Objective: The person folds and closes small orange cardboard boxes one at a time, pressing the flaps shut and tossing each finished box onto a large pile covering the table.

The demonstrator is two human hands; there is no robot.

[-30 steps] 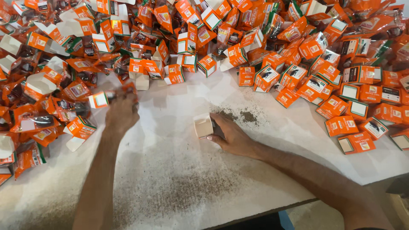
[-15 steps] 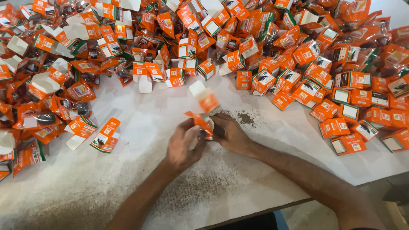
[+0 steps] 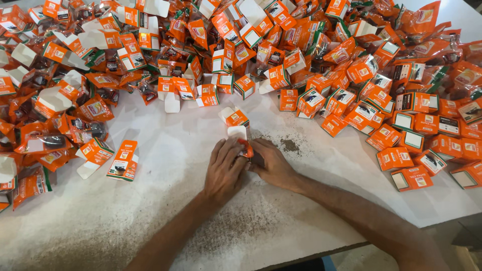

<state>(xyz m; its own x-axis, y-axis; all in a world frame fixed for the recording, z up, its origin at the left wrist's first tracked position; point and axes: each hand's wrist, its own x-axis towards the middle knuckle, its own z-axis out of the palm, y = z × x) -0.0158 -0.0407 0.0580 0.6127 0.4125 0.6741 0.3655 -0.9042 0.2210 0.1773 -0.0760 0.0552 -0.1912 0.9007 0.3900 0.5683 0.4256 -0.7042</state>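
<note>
left hand (image 3: pixel 224 168) and right hand (image 3: pixel 273 163) pressed together around a small orange-and-white carton (image 3: pixel 240 136), flap open, on a dusty white table (image 3: pixel 165 211), dark crumbs (image 3: pixel 289 145) just beside, huge heap of orange cartons (image 3: pixel 311 65) behind, flattened carton (image 3: pixel 123 160) off left

White table (image 3: pixel 165 211) under orange cartons (image 3: pixel 401 110)
</note>
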